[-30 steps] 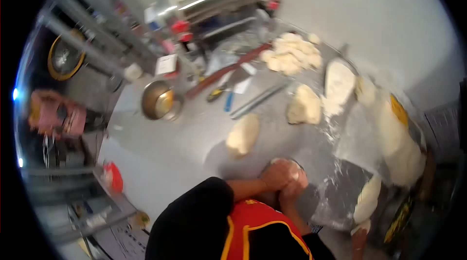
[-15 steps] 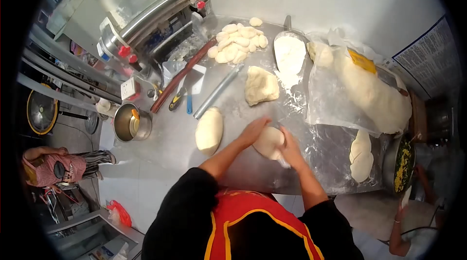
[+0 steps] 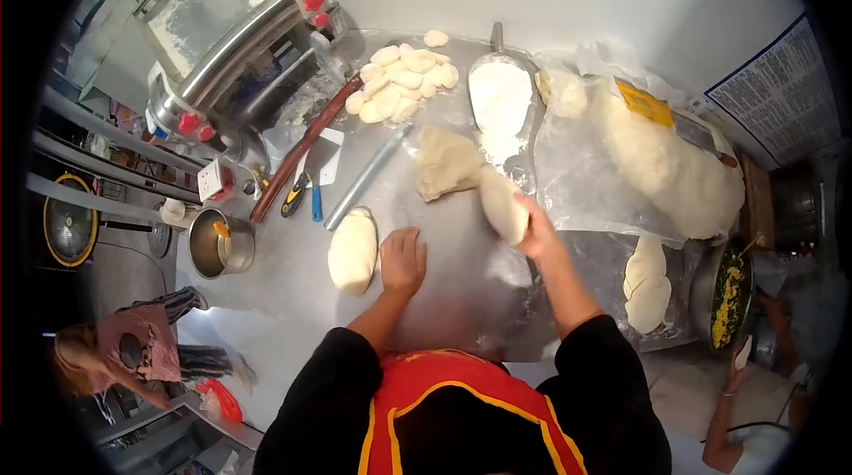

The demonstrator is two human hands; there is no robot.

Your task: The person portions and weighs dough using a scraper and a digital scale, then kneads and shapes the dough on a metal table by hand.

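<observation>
My right hand [image 3: 536, 231] grips one end of a pale dough piece [image 3: 503, 206] and holds it raised and tilted over the steel table. The piece's upper end overlaps the edge of a rough dough lump [image 3: 446, 162]; I cannot tell whether they touch. Palm down, my left hand [image 3: 404, 260] rests on the tabletop with its fingers lying on the surface and nothing visible in them. Just left of it lies a smooth oval dough piece [image 3: 353, 251].
Behind are many small dough pieces [image 3: 404, 84], a flour scoop [image 3: 500, 98] and a grey rod [image 3: 367, 178]. Bagged dough [image 3: 661, 160] and a flattened dough piece [image 3: 647, 284] lie right. A dough roller machine [image 3: 235, 31] and metal pot [image 3: 221, 244] stand left. Other people [image 3: 142, 342] are at both sides.
My left hand has left the dough piece and moved left onto the table. My right hand has lifted that piece, turning it upright. The person at left has moved, and the view has shifted.
</observation>
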